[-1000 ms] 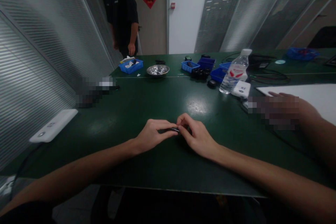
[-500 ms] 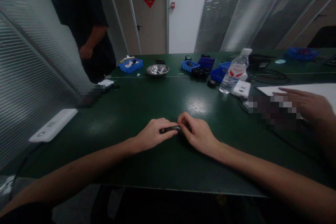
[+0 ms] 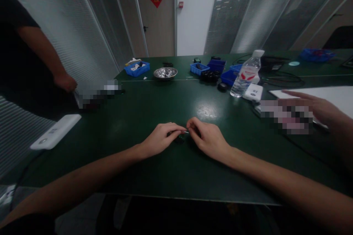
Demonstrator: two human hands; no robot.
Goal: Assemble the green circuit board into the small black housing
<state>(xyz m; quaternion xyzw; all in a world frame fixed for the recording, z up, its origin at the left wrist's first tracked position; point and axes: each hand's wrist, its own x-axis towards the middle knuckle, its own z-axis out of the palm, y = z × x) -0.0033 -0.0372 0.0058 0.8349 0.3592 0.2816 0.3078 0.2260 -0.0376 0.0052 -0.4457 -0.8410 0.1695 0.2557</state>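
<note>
My left hand [image 3: 157,140] rests low over the green table [image 3: 138,174], its thumb and index finger pinched together. A thin, shiny sliver [image 3: 186,132] sticks out from those fingertips towards the right. Just below them is a small dark object [image 3: 179,138] with a greenish glint; whether it touches my fingers I cannot tell. My right hand [image 3: 209,139] is closed at the far end of the sliver, fingers curled and fingertips together. What lies inside the right fingers is hidden.
Left stands a white device [image 3: 56,131] with a cable. Further back are a metal bowl [image 3: 165,73], blue trays [image 3: 137,68] and a water bottle [image 3: 247,75]. Another person's hand [image 3: 328,112] is at the right, beside a blurred patch. A standing person [image 3: 33,55] is at the left.
The dark object, earlier between my left thumb and fingers, now shows below the left fingertips. The shiny sliver is now visible between my hands. The standing person has moved nearer on the left.
</note>
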